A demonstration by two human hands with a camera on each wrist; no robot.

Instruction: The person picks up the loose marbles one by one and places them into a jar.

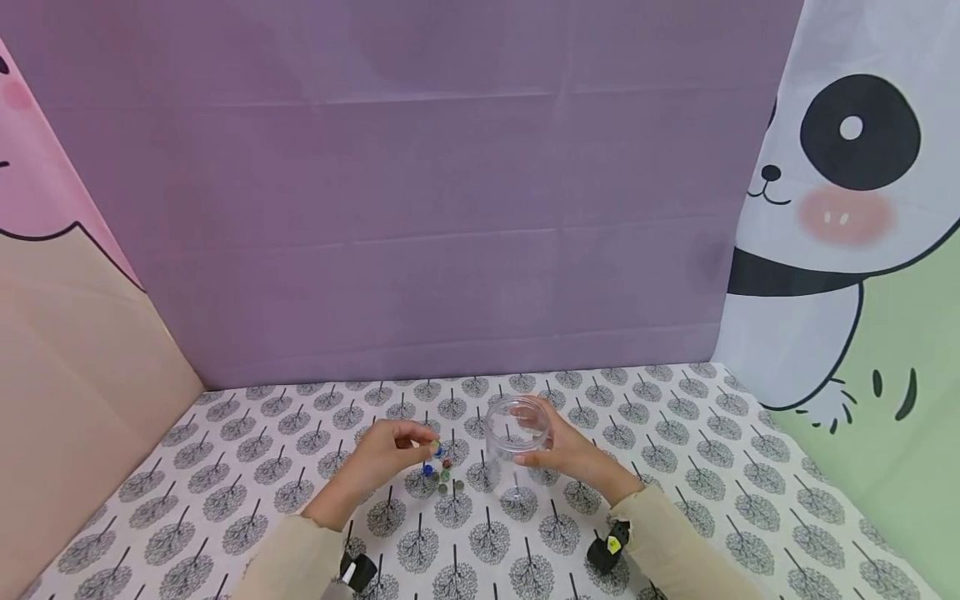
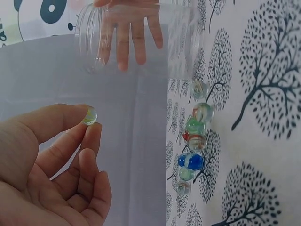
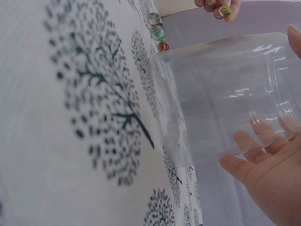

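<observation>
My left hand (image 1: pixel 393 446) pinches a small clear glass marble (image 2: pixel 91 115) with a yellow-green swirl between thumb and fingertips, above the tabletop. To its right, a clear, wide-mouthed jar (image 1: pixel 513 467) stands upright, its mouth uncovered. My right hand (image 1: pixel 573 454) grips the jar near its upper part from the right, thumb on the near side and fingers round the far side. Through the clear wall no marbles show inside. Between the left hand and the jar, several loose marbles lie in a cluster, among them a blue marble (image 2: pixel 194 162) and a green marble (image 2: pixel 195 125).
A white tablecloth (image 1: pixel 487 546) printed with grey trees covers the table. Behind it hangs a plain purple cloth backdrop (image 1: pixel 450 208). A panda-printed panel (image 1: pixel 795 333) closes the right side, and a pink and beige panel (image 1: pixel 67 333) the left.
</observation>
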